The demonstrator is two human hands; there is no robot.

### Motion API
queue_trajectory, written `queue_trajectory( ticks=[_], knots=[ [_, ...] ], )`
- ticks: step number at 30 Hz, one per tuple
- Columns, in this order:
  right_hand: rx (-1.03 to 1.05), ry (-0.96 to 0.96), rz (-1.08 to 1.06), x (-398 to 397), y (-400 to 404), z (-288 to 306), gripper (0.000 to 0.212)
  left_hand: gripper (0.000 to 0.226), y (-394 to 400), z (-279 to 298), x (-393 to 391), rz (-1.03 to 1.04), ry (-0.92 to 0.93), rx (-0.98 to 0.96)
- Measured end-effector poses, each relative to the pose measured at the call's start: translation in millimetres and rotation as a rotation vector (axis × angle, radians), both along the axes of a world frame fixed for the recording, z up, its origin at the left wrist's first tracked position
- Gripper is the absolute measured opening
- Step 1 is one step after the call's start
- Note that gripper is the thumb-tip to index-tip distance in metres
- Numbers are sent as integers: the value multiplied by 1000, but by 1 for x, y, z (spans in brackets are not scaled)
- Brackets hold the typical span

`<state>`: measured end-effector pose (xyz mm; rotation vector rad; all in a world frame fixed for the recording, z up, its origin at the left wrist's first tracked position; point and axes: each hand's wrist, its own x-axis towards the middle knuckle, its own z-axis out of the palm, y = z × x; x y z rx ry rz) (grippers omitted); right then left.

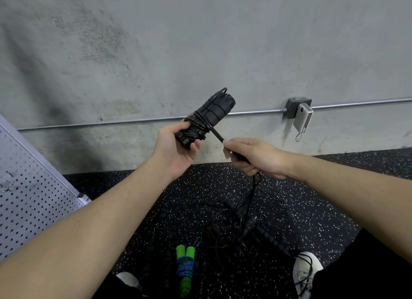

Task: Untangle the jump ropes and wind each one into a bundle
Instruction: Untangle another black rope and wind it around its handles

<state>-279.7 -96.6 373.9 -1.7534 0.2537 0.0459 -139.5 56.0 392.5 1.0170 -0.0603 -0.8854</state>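
Note:
My left hand (176, 149) grips the lower end of a pair of black foam jump-rope handles (209, 114), held up in front of the wall with thin black cord wound round them. My right hand (252, 157) pinches the black cord (217, 135) just off the bundle, pulled taut. The rest of that cord hangs from my right hand down to the floor. On the floor between my feet lies a tangle of black ropes with ribbed handles (245, 229). A wound bundle with green handles and blue cord (186, 268) lies beside it.
A concrete wall with a metal conduit (133, 120) and an outlet box with a white power bank (302, 118) stands ahead. A perforated grey panel (29, 198) leans at the left. My white shoes (306, 271) flank the ropes on the speckled black rubber floor (301, 209).

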Motion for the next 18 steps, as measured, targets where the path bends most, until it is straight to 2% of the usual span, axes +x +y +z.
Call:
queue_trajectory(
  ticks=[2,6,9,12,15,18],
  knots=[
    [-54,-2,-7,-1,-1,0,37,14,-1,-1,-1,-7,30,-4],
    [-65,-12,50,-2,-12,-4,32,19,-2,-2,4,-3,137,-84],
    [-171,36,83,-3,-19,-4,32,32,1,-7,19,-20,169,-127],
    [-338,98,28,-4,-25,-3,40,42,6,-3,13,-102,104,-82],
    [-464,124,-89,-3,-31,-2,51,42,8,1,0,-236,-44,-3],
    [-528,104,-162,0,-39,-1,47,44,10,1,-3,-362,-114,50]
  ],
)
